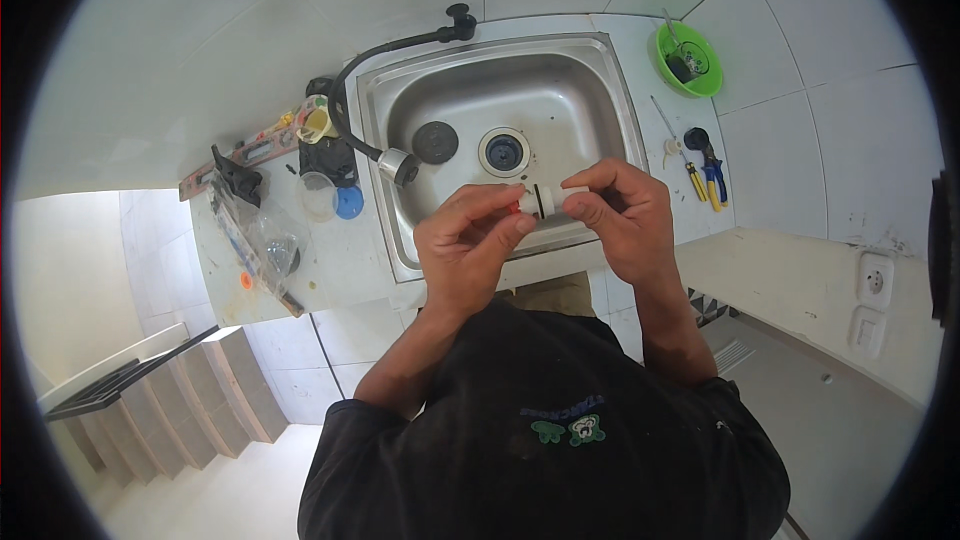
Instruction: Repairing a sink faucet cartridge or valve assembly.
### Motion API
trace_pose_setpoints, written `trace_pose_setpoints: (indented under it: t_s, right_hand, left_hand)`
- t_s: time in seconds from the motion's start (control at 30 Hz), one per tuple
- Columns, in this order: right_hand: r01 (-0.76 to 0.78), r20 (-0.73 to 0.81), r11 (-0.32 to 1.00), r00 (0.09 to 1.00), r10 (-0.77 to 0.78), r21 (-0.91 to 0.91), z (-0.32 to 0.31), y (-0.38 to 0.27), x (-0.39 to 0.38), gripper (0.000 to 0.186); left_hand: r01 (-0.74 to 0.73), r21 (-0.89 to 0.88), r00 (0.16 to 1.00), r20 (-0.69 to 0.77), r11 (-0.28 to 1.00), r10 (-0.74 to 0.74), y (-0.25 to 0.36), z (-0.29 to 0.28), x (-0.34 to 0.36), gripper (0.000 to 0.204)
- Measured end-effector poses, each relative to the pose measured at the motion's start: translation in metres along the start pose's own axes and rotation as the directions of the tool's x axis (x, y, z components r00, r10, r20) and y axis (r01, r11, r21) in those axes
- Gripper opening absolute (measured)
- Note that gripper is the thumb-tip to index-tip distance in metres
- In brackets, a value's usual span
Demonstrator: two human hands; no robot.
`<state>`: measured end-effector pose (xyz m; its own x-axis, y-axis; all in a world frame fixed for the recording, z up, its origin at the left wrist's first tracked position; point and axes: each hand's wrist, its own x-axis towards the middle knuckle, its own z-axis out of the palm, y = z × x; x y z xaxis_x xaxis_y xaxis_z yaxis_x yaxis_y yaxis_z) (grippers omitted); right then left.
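Note:
Between my hands, over the near part of the steel sink [415, 105], is a white plastic plumbing fitting [546, 201] with a dark ring round its middle. My left hand [465, 245] pinches its left end, where a bit of red shows by the fingertips. The fingers of my right hand [632, 225] are closed on its narrower right end. The fitting lies roughly level, and my fingers cover both its ends. Beyond it in the sink bottom is the drain [504, 151], with a round black disc [435, 142] lying to its left.
A black flexible faucet hose [345, 90] arches over the sink's left side to its metal spray head [398, 166]. Pliers [714, 180] and a screwdriver [695, 181] lie on the right, below a green bowl [688, 60]. A spirit level [270, 147] and plastic bags [275, 240] crowd the left counter.

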<state>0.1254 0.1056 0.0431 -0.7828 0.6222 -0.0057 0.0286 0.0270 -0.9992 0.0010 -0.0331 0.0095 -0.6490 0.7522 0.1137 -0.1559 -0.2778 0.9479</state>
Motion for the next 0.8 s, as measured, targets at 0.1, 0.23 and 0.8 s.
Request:
trace_pose_setpoints:
  t_s: [0.1, 0.23, 0.8]
  right_hand:
    - [0.166, 0.043, 0.986, 0.985, -0.165, -0.014, -0.002, 0.008, 0.002, 0.019]
    - [0.240, 0.061, 0.971, 0.969, -0.239, -0.003, 0.000, 0.006, 0.003, 0.022]
    - [-0.087, 0.167, 0.909, 0.986, 0.019, 0.409, -0.005, 0.025, 0.003, 0.021]
  left_hand:
    - [0.051, -0.111, 0.999, 0.009, 0.992, -0.050, -0.004, -0.005, 0.002, 0.026]
    - [-0.003, -0.082, 1.000, 0.028, 0.997, 0.005, -0.003, -0.009, 0.003, 0.027]
    - [-0.012, -0.094, 0.998, 0.068, 0.996, 0.019, 0.009, -0.005, 0.009, 0.024]
